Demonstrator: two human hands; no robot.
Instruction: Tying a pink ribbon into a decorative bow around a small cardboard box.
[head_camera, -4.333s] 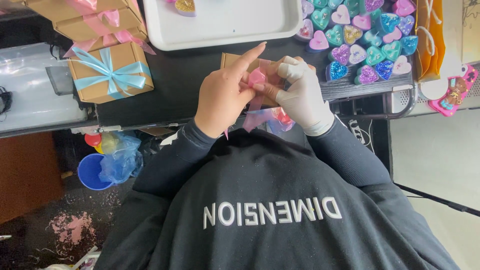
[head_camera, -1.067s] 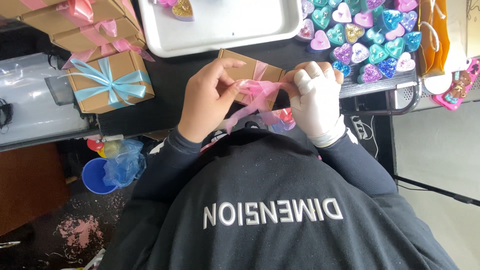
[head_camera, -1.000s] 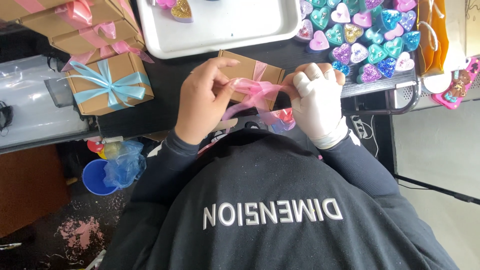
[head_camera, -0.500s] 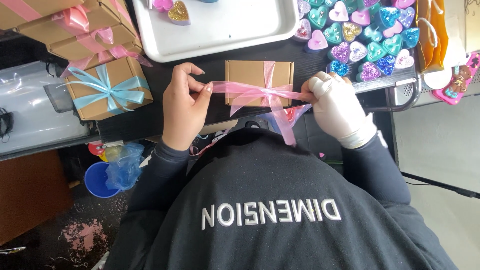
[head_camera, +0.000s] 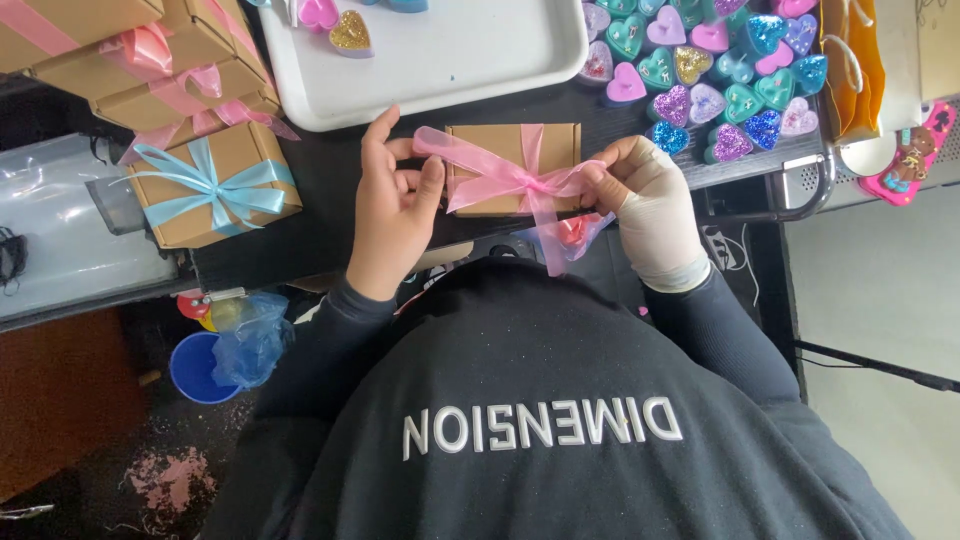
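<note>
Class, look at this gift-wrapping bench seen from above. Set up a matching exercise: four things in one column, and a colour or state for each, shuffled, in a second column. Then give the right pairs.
Things
1. Ribbon on the box between the hands
2. Ribbon on the finished box at left
3. Right hand
4. Left hand

Descriptions
A. Bare
B. Light blue
C. Pink
D. In a white glove

Pairs: 1-C, 2-B, 3-D, 4-A
</note>
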